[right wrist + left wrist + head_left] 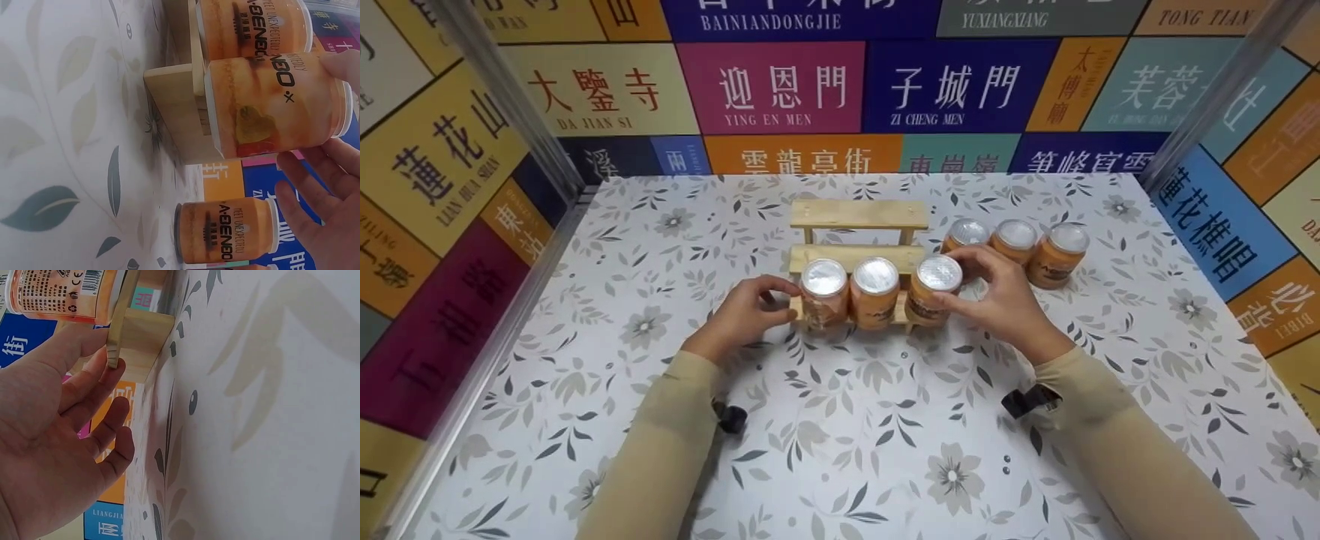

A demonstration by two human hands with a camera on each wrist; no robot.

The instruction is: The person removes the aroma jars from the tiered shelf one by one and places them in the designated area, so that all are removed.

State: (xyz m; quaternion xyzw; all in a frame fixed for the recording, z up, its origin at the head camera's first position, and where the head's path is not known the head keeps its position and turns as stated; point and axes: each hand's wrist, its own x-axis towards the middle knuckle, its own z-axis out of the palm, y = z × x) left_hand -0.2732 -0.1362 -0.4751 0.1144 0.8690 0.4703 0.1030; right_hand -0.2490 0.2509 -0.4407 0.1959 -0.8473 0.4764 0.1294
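Apparently, 3 cans (875,304) are being lined up on the low board (116,332) of the wooden rack (859,214); the right hand's (1005,300) grip is pinching the end can, while the left hand's (746,311) is seemingly pinching the board's edge. Next is probably calling for letting go, with 3 more cans (1056,259) standing on the counter (870,420). Labels (228,230) are reading "A·BENBO" and "MEET UNEXPECTEDLY"; the wall (780,88) is showing "YING EN MEN".

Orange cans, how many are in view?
6: three cans in a row at the front of the wooden rack, three more cans on the table to its right; others could be hidden.
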